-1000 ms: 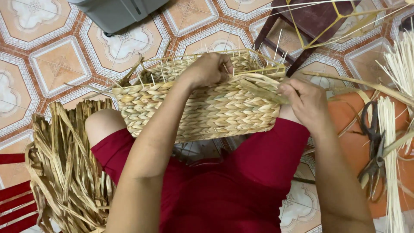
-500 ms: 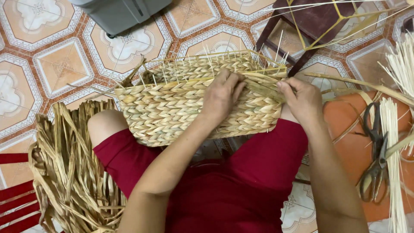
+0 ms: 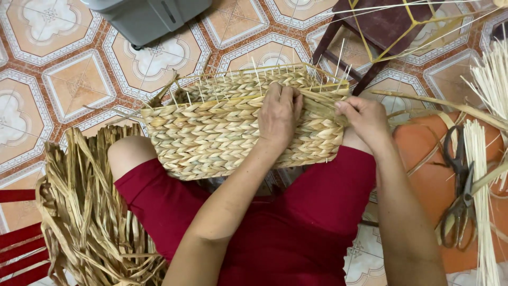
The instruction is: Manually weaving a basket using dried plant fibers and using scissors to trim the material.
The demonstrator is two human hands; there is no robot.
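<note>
Head view: I look down over a lap in red cloth, hands working at a woven basket.
Lap: the basket (image 3: 222, 132) rests across the knees, its long side wall facing me.
Left hand (image 3: 279, 114): lies flat on the wall near the rim, fingers spread over the braid; that grip is open, pressing rather than clasping.
Right hand (image 3: 365, 119): at the right end of the rim, its grip closed on a flat straw strand (image 3: 317, 98) drawn along the top edge.
Handling: I judge the basket light, springy, somewhat stiff in the wall; thin upright stakes (image 3: 296, 69) at the rim look brittle, so I would hold it by the wall, not the stakes.
Left side: a heap of dried flat straw (image 3: 84, 217) on the floor.
Right side: scissors (image 3: 460, 185) on an orange surface, beside pale thin reeds (image 3: 484, 212).
Far: patterned floor tiles (image 3: 63, 85), a grey plastic box (image 3: 143, 18), a dark wooden stool (image 3: 386, 26).
Packages, labels: none that I can see.
</note>
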